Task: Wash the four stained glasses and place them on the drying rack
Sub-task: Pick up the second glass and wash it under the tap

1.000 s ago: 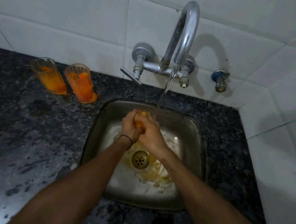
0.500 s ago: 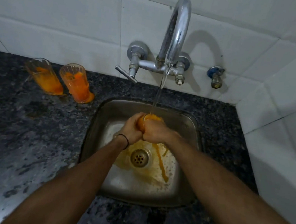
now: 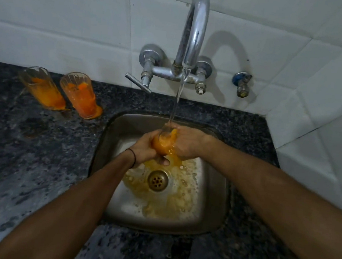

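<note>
Water (image 3: pixel 174 108) from the curved chrome tap (image 3: pixel 193 27) now falls straight into the upturned mouth of the orange-stained clear drinking glass (image 3: pixel 164 144). Half a second ago an orange ribbon was running from that glass into the square steel sink (image 3: pixel 110 144). That ribbon is gone, and only a short yellow spill hangs under the glass. By my reading the first dump-out is over and a refill rinse has begun, so this glass is still mid-wash.

Both hands grasp it above the far half of the basin. The left hand (image 3: pixel 143 147), with a thin black wrist band (image 3: pixel 132 157), wraps its lower body with the thumb underneath. The right hand (image 3: pixel 188 143) curls its fingers round the upper part near the rim.

Cloudy orange water fills the held glass. The sink floor carries a foamy yellow-orange puddle, wider than a second ago, spread around the brass-coloured drain (image 3: pixel 158 180).

Far left on the dark speckled granite counter (image 3: pixel 26 167), a ribbed clear glass coated in orange (image 3: pixel 44 90) and a second orange-coated glass (image 3: pixel 81 97) stand upright just beside each other, unmoved and unwashed. A small orange pool lies at the second one's base.

No fourth glass or drying rack is in view.
</note>
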